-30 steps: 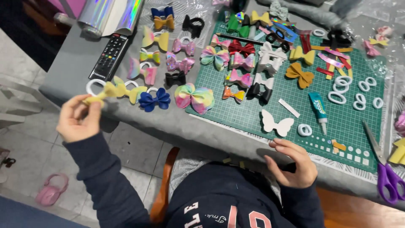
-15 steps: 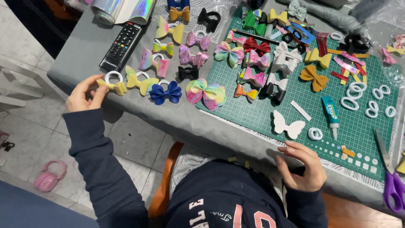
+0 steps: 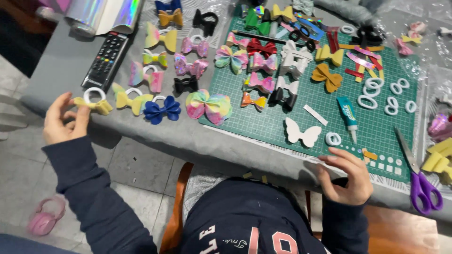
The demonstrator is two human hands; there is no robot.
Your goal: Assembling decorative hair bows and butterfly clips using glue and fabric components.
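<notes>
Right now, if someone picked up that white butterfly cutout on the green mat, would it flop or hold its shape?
The white butterfly cutout lies quite flat on the green cutting mat, so it is probably a thin sheet: light, and likely to bend somewhat. Lying flush, it may be fiddly to lift by an edge. It has no rounded body, so it should not roll.

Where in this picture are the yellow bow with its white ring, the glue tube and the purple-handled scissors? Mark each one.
yellow bow (image 3: 96,106): head view, on its folded yellow body, pinched by the left hand (image 3: 63,121).
glue tube (image 3: 349,114): head view, middle of the tube body.
scissors (image 3: 425,190): head view, on the purple handle.
</notes>
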